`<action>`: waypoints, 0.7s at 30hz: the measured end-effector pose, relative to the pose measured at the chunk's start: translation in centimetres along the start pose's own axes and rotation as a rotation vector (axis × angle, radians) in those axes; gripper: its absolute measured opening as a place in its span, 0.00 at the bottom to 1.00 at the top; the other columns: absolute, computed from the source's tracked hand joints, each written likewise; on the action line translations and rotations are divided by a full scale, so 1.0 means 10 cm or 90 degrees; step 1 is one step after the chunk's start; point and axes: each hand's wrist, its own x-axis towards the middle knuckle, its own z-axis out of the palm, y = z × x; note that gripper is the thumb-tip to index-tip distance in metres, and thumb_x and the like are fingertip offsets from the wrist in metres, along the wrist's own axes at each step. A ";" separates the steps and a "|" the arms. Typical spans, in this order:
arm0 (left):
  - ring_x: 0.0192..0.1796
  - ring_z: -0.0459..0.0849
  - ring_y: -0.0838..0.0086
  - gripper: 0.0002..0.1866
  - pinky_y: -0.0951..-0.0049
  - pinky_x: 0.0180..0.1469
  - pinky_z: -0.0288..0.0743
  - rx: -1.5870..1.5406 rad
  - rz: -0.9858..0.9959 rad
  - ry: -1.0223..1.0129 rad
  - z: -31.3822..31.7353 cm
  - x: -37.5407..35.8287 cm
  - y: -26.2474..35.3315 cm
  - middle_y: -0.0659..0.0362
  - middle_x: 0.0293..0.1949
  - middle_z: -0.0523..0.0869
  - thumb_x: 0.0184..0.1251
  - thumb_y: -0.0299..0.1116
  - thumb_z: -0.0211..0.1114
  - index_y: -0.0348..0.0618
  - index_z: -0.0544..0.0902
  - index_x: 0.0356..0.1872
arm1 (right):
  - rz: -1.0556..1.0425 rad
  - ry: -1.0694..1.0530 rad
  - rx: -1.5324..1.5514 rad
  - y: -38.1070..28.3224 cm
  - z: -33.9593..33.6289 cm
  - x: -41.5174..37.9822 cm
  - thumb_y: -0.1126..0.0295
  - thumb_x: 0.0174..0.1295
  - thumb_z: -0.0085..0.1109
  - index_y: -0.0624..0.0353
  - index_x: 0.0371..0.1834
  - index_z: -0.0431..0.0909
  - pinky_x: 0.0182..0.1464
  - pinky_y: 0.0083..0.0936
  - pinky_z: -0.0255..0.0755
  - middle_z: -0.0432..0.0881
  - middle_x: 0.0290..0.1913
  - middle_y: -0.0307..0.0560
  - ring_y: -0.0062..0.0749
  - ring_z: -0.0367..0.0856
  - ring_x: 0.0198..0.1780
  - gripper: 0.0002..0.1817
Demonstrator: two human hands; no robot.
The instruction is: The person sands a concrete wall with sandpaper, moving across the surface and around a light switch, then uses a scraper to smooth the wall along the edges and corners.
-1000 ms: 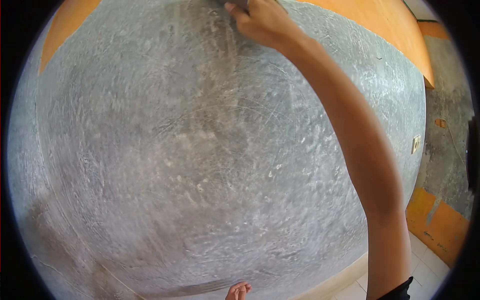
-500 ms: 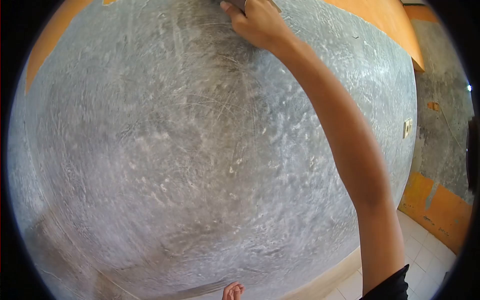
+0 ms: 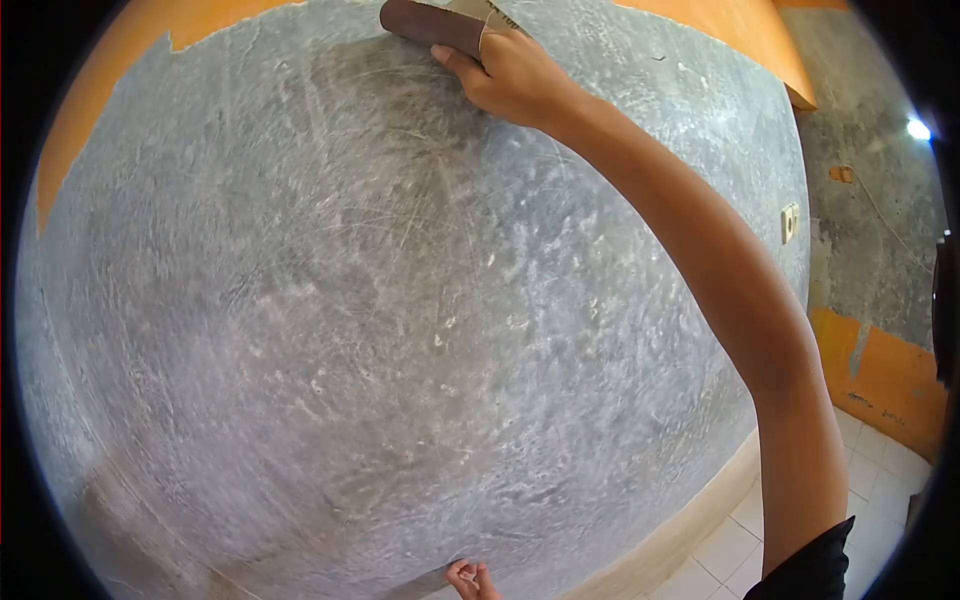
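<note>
One right hand (image 3: pixel 515 75) (fingers clamped) on sandpaper (image 3: pixel 432 27) against grey wall (image 3: pixel 400 330).

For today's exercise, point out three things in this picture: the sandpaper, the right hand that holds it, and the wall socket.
sandpaper (image 3: pixel 432 24): head view, on its dark brown face.
right hand (image 3: pixel 515 80): head view, on the back of the hand.
wall socket (image 3: pixel 789 223): head view, on its pale front plate.

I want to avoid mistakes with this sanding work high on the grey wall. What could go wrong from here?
1. The right hand presses the folded sandpaper at full reach, so it may slip from the fingers.
2. It works beside the orange paint and could scuff that edge.
3. The left hand hangs free, giving no support.
</note>
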 end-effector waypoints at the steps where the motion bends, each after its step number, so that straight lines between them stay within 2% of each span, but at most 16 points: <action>1: 0.51 0.72 0.70 0.19 0.66 0.54 0.68 -0.007 -0.002 0.009 0.04 -0.01 0.03 0.58 0.48 0.74 0.71 0.38 0.63 0.45 0.71 0.58 | -0.014 0.017 -0.001 -0.01 -0.04 -0.03 0.55 0.70 0.49 0.73 0.41 0.81 0.51 0.43 0.75 0.83 0.44 0.64 0.52 0.84 0.45 0.25; 4: 0.50 0.71 0.69 0.20 0.66 0.54 0.67 -0.040 0.004 0.034 0.10 -0.04 0.14 0.58 0.47 0.73 0.71 0.37 0.63 0.44 0.70 0.58 | 0.023 0.013 -0.015 -0.01 -0.11 -0.11 0.55 0.71 0.48 0.73 0.40 0.81 0.51 0.43 0.75 0.83 0.43 0.64 0.53 0.83 0.45 0.26; 6: 0.50 0.72 0.70 0.18 0.66 0.55 0.67 -0.078 0.030 0.038 0.10 -0.04 0.13 0.58 0.47 0.74 0.70 0.35 0.63 0.43 0.71 0.57 | 0.002 0.087 -0.003 0.04 0.01 -0.12 0.55 0.71 0.48 0.73 0.41 0.81 0.53 0.42 0.74 0.83 0.44 0.65 0.53 0.83 0.46 0.26; 9: 0.49 0.73 0.70 0.16 0.67 0.55 0.67 -0.079 0.033 0.054 0.09 -0.05 0.18 0.58 0.46 0.75 0.70 0.33 0.62 0.42 0.73 0.55 | 0.068 0.011 -0.008 0.11 -0.04 -0.08 0.53 0.71 0.47 0.75 0.51 0.78 0.57 0.42 0.72 0.81 0.49 0.69 0.57 0.81 0.52 0.29; 12: 0.49 0.74 0.70 0.13 0.68 0.56 0.67 -0.050 0.033 0.053 0.06 -0.07 0.19 0.58 0.45 0.77 0.71 0.31 0.61 0.41 0.75 0.53 | 0.250 0.227 0.059 0.31 -0.16 0.09 0.63 0.68 0.50 0.64 0.59 0.75 0.60 0.46 0.70 0.81 0.51 0.70 0.64 0.77 0.57 0.21; 15: 0.49 0.74 0.70 0.13 0.68 0.55 0.68 0.025 0.044 0.057 0.00 -0.02 0.04 0.58 0.46 0.76 0.71 0.31 0.61 0.41 0.74 0.53 | 0.309 0.122 0.009 0.32 -0.26 0.10 0.63 0.68 0.50 0.69 0.56 0.73 0.62 0.46 0.67 0.78 0.53 0.72 0.64 0.74 0.59 0.21; 16: 0.49 0.74 0.70 0.13 0.68 0.55 0.68 0.059 0.051 0.055 0.02 -0.02 0.03 0.58 0.46 0.76 0.72 0.31 0.61 0.41 0.74 0.53 | 0.222 0.162 0.011 0.40 -0.23 0.07 0.62 0.68 0.50 0.71 0.55 0.73 0.62 0.47 0.67 0.78 0.53 0.74 0.64 0.74 0.59 0.22; 18: 0.50 0.73 0.70 0.15 0.67 0.56 0.68 -0.013 0.017 0.037 0.06 -0.05 0.06 0.58 0.48 0.75 0.72 0.32 0.61 0.41 0.73 0.55 | 0.040 0.231 0.018 0.63 -0.17 -0.03 0.61 0.68 0.51 0.75 0.53 0.71 0.61 0.47 0.67 0.77 0.53 0.76 0.65 0.74 0.59 0.23; 21: 0.52 0.72 0.69 0.18 0.66 0.57 0.68 -0.073 0.003 -0.011 0.05 -0.12 0.16 0.57 0.51 0.73 0.73 0.33 0.61 0.42 0.71 0.59 | 0.178 0.300 0.078 0.86 -0.27 0.05 0.61 0.68 0.52 0.77 0.54 0.69 0.62 0.45 0.68 0.77 0.53 0.76 0.65 0.74 0.60 0.24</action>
